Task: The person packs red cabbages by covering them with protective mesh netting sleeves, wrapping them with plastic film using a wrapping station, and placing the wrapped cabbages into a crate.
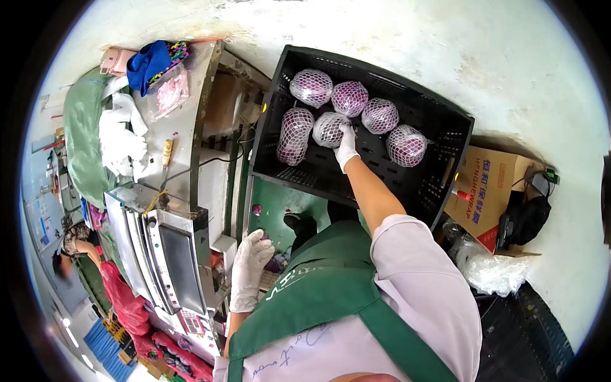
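- Netted purple heads (349,99): we had six visible, all inside the black crate (420,114), four along the far side, two nearer us.
- Printed carton (480,191): stood just right of the crate; we saw clear film (493,267) bunched near its lower side.
- Our left hand (252,260): gloved, empty, off the crate's near side, fingers close together, loosely bent.
- Our right hand (346,146): gloved, touching one nearer head; couldn't tell if fingers pinched it.
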Demonstrator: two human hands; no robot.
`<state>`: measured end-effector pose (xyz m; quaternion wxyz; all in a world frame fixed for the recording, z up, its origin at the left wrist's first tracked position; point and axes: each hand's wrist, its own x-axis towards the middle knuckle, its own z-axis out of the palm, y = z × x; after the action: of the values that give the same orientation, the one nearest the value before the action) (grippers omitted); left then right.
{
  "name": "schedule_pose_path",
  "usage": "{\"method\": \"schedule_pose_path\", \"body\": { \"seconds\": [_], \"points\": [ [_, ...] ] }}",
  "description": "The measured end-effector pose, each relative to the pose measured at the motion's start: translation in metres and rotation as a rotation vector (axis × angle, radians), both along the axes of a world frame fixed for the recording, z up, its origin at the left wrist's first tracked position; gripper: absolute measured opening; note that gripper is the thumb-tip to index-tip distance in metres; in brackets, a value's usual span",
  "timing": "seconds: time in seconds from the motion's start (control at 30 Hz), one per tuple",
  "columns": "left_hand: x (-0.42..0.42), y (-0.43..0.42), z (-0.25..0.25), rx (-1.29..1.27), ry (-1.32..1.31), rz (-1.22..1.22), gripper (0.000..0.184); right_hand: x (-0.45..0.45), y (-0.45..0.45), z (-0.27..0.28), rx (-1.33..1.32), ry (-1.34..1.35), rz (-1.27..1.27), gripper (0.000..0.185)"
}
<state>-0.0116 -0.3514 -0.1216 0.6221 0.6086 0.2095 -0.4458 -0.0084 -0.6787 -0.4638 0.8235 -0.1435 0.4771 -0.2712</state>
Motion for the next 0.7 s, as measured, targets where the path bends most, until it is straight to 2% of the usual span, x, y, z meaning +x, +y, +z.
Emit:
{"method": "schedule_pose_path", "body": {
  "seconds": [0.07,0.1,0.13,0.17,0.23,0.27,0.33,0.37,0.53,0.6,0.67,0.7],
  "points": [
    [-0.002,-0.003,0.0,-0.005,0.028,0.004,0.049,-0.022,0.0,0.035,0.224,0.305,0.193,0.081],
    [0.0,-0.008,0.002,-0.005,0.018,-0.008,0.048,-0.043,-0.001,0.06,0.266,0.231,0.213,0.088],
    [0.002,-0.013,0.003,-0.009,0.004,-0.021,0.047,-0.066,-0.003,0.05,0.406,0.203,0.068,0.088],
    [0.005,-0.012,-0.001,-0.031,0.011,-0.035,0.048,-0.092,-0.004,0.065,0.43,0.166,-0.036,0.089],
    [0.01,-0.015,-0.003,-0.056,0.014,-0.054,0.048,-0.147,-0.013,0.053,0.429,0.153,-0.347,0.097],
    [0.011,-0.017,-0.005,-0.068,0.012,-0.053,0.049,-0.165,-0.023,0.05,0.434,0.156,-0.474,0.092],
    [0.011,-0.021,-0.005,-0.076,0.017,-0.073,0.049,-0.182,-0.047,0.062,0.341,-0.011,-0.515,0.078],
    [0.01,-0.023,-0.004,-0.059,0.025,-0.098,0.049,-0.177,-0.06,0.064,0.279,-0.011,-0.49,0.076],
    [0.006,-0.033,0.002,-0.055,0.028,-0.089,0.047,-0.155,-0.11,0.063,0.47,0.039,-0.498,0.07],
    [0.008,-0.039,0.017,-0.024,-0.009,-0.169,0.044,-0.162,-0.113,0.05,0.091,-0.146,-0.289,0.065],
    [0.007,-0.029,0.009,-0.07,0.002,-0.174,0.041,-0.157,-0.105,0.067,0.067,-0.279,-0.277,0.061],
    [0.004,-0.031,0.024,-0.046,-0.026,-0.16,0.041,-0.153,-0.097,0.081,0.108,-0.3,-0.287,0.06]
  ]
}}
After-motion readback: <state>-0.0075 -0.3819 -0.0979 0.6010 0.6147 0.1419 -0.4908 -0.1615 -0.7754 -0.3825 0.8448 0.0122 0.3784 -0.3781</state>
